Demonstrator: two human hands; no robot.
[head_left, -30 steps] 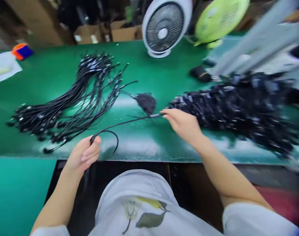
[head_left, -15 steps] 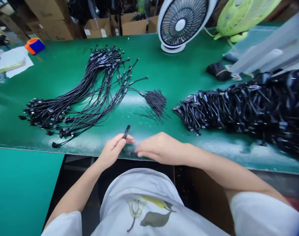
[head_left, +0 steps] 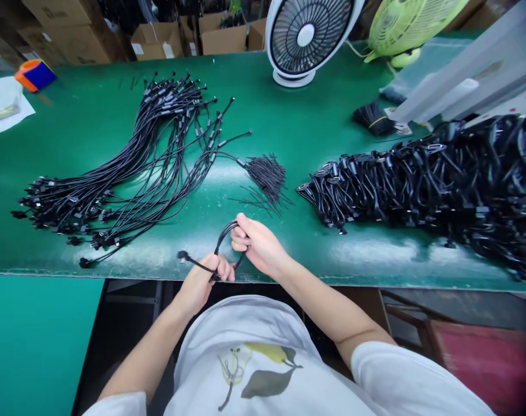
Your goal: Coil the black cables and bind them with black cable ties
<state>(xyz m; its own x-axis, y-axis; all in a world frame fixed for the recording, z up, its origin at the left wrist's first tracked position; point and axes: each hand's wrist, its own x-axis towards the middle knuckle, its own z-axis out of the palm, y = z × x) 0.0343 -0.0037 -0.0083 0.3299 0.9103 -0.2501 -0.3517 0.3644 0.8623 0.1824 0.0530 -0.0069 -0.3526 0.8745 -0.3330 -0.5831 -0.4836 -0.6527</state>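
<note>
A black cable (head_left: 223, 236) is looped between my two hands above the table's front edge. My left hand (head_left: 206, 280) is closed around the lower part of the loop, and one end with a plug (head_left: 183, 255) sticks out to its left. With fingers curled, my right hand (head_left: 256, 241) pinches the top right of the loop. Just beyond lies a pile of short black ties (head_left: 267, 179). To the left is a spread bunch of long, uncoiled black cables (head_left: 145, 156). On the right, folded black cables (head_left: 401, 185) are heaped in a long row.
A white fan (head_left: 306, 37) and a green fan (head_left: 410, 29) stand at the back of the green table (head_left: 245, 104). A banded black bundle (head_left: 374, 119) lies near grey panels (head_left: 466, 75). An orange and blue roll (head_left: 35, 75) sits back left. Cardboard boxes (head_left: 156, 43) are behind.
My right hand has closed on the cable and now holds up its loop. My left hand has turned and gone lower, and a plug end now points left. The view has shifted slightly.
</note>
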